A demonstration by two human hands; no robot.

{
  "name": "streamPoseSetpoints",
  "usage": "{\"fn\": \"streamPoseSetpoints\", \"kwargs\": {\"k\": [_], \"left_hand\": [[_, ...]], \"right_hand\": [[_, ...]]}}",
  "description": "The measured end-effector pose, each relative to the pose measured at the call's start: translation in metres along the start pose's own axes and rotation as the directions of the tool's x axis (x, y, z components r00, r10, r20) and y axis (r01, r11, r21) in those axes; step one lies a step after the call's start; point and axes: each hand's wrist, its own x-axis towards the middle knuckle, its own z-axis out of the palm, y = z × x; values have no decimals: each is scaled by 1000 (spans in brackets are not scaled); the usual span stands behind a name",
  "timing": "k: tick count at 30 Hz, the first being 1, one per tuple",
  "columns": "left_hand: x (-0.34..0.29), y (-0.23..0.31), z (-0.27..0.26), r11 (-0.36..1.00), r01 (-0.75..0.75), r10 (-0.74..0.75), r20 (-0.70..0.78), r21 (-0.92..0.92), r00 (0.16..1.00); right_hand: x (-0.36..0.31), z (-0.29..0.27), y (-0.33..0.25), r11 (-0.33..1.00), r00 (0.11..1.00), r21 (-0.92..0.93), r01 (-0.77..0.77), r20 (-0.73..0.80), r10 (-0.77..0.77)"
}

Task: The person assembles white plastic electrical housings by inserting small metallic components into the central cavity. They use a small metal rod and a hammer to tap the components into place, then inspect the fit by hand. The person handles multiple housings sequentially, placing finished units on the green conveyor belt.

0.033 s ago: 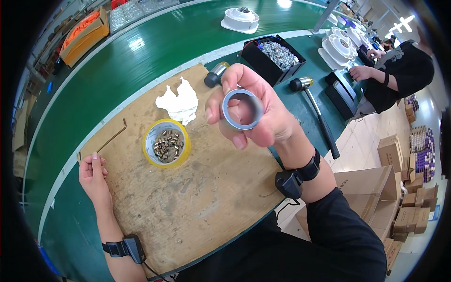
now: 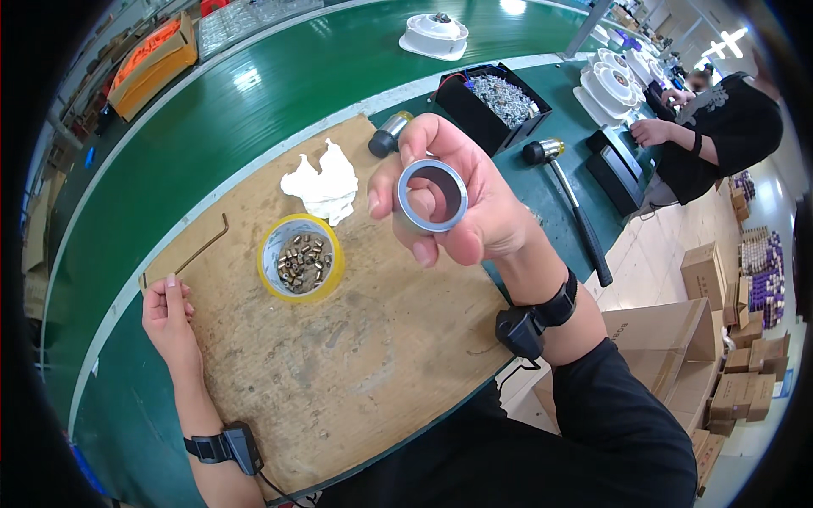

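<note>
My right hand (image 2: 483, 199) is raised over the far right part of a worn brown board (image 2: 313, 372). Its fingers and thumb pinch a smooth grey metal ring (image 2: 405, 201), with the open bore facing me. At the board's left edge my left hand (image 2: 169, 315) rests with curled fingers; whether anything is inside them is hidden. A bent hex key (image 2: 201, 244) lies on the board, its long end reaching to the left thumb tip. Between my hands sits a yellow tape roll (image 2: 335, 275) with several small brass-coloured metal cylinders (image 2: 303, 261) inside. Behind it lies a crumpled white cloth (image 2: 326, 182).
One mallet (image 2: 389, 135) lies behind my right hand, another mallet (image 2: 576, 199) to its right. A black bin (image 2: 474, 118) holds small metal parts. Beyond runs a green conveyor (image 2: 313, 76) carrying a white round housing (image 2: 434, 38). A co-worker (image 2: 728, 118) works at the right.
The ring has shifted slightly left and turned in my right fingers, so more of its bore shows and its rim is sharper. My left hand stays still.
</note>
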Motion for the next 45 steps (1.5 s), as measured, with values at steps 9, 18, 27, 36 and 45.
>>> {"fn": "streamPoseSetpoints", "kwargs": {"k": [9,18,27,36,45], "left_hand": [[1,-1,-1,1000,1,-1,4,-14,1000],[1,0,0,1000,-2,2,6,-3,1000],[1,0,1,1000,-5,6,6,-6,1000],[0,3,2,1000,-6,6,10,-6,1000],[0,0,1,1000,-4,4,3,-7,1000]], "right_hand": [[2,8,4,971,986,-241,0,-162,-40],[3,8,12,794,969,-592,139,-85,-233],[6,13,14,714,964,-680,170,-34,-262],[6,6,14,704,960,-670,234,46,-276],[4,14,11,847,958,-494,199,-83,-274]]}}
